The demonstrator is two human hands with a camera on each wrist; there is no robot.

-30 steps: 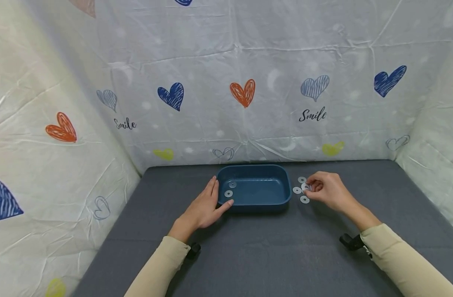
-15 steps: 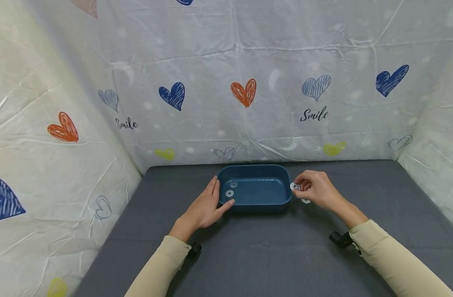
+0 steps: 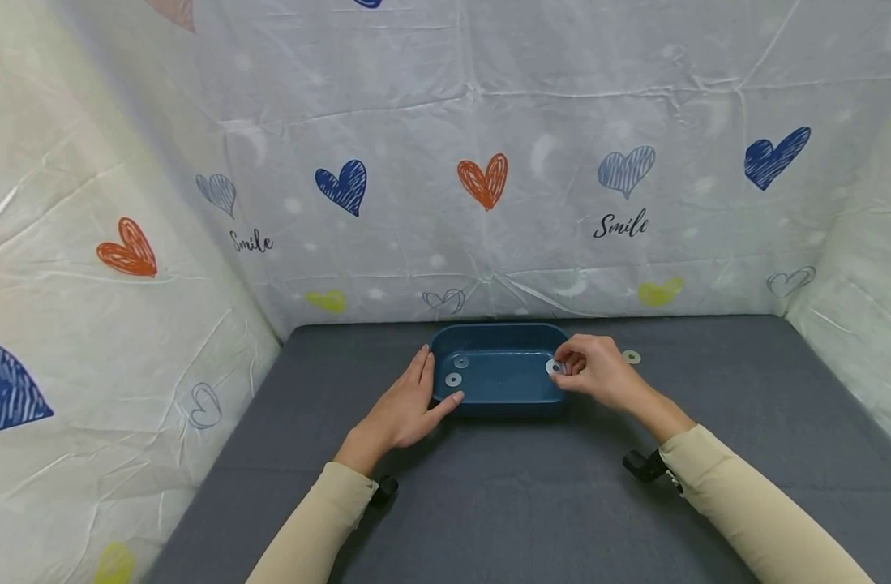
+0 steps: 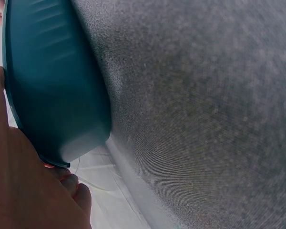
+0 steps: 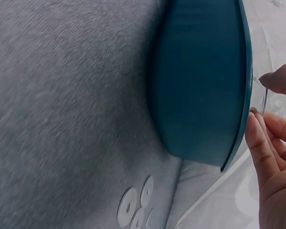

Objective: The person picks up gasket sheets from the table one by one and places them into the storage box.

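A blue rectangular tray [image 3: 503, 378] stands on the grey table, with two flat pale washers lying inside near its left end, a nearer washer [image 3: 448, 380] and a farther washer [image 3: 456, 362]. Along the tray's left end lies my left hand [image 3: 397, 410], fingers straight against the side and thumb on the front rim. My right hand [image 3: 594, 369] pinches another washer [image 3: 550, 369] between thumb and fingertips, over the tray's right end. The right wrist view shows this held washer [image 5: 264, 101] edge-on, just above the rim.
Several loose washers [image 5: 122, 212] lie on the table past the tray's right end; the head view shows one washer [image 3: 635, 357] behind my right hand, which hides others. A white cloth [image 3: 547, 235] printed with hearts hangs behind the table [image 3: 489, 503].
My right hand has lifted a washer from the group on the table and carried it left over the tray's right end. My left hand has stayed on the tray.
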